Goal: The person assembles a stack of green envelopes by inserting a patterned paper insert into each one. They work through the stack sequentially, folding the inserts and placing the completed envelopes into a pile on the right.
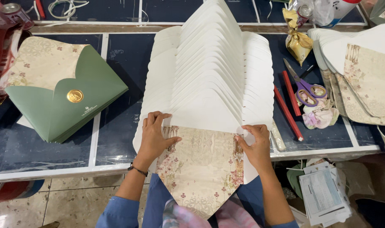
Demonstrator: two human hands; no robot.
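Your left hand lies flat, fingers spread, on the left edge of the liner, the floral sheet nearest you; it presses rather than grips. Your right hand pinches the liner's upper right corner between thumb and fingertips, just where it meets the white flap above. The liner sits at the near edge of the table, its point hanging off the table toward your lap.

The liner looks like thin printed paper: light, a little springy, easy to crease or smudge. I judge it will slide on the smooth card beneath, so hold it by the side edges and corners, as you do now, and keep your palms off the print.

Directly beyond your hands, the envelopes lie fanned in 1 long overlapping row, white insides up, running away from you across the dark surface. They look stiffer than the liner, but the row would likely shift if nudged.

To your left rests a stack of green envelopes with a gold seal. To your right lie 2 red sticks, purple scissors, a crumpled rag and more liners in a fan. A gold pouch stands farther back, and papers sit below the table edge.
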